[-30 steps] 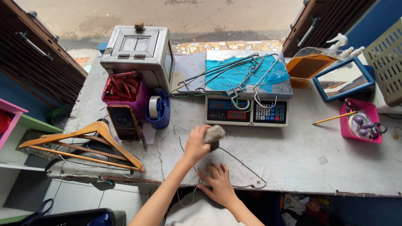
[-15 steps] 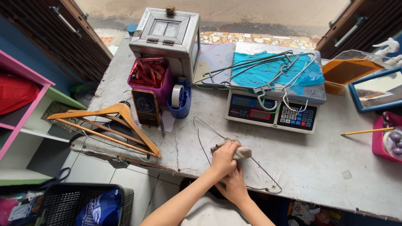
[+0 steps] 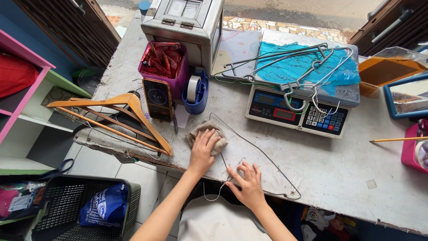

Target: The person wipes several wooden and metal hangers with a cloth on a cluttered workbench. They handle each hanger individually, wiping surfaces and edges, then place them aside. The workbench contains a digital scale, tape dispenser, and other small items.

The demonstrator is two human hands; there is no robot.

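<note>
A person's left hand (image 3: 203, 149) presses flat, fingers spread, on a crumpled beige cloth (image 3: 206, 134) lying over one arm of a thin grey wire hanger (image 3: 263, 154) on the worn white table (image 3: 339, 165). The right hand (image 3: 249, 183), fingers splayed, pins the wire near the hook. Hard wiping could probably bend the wire or skid it off the edge.

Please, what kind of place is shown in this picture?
Probably a small laundry or clothing shop counter open to the street. A weighing scale carries wire hangers, wooden hangers lie at the table edge, and a metal box stands behind.
</note>
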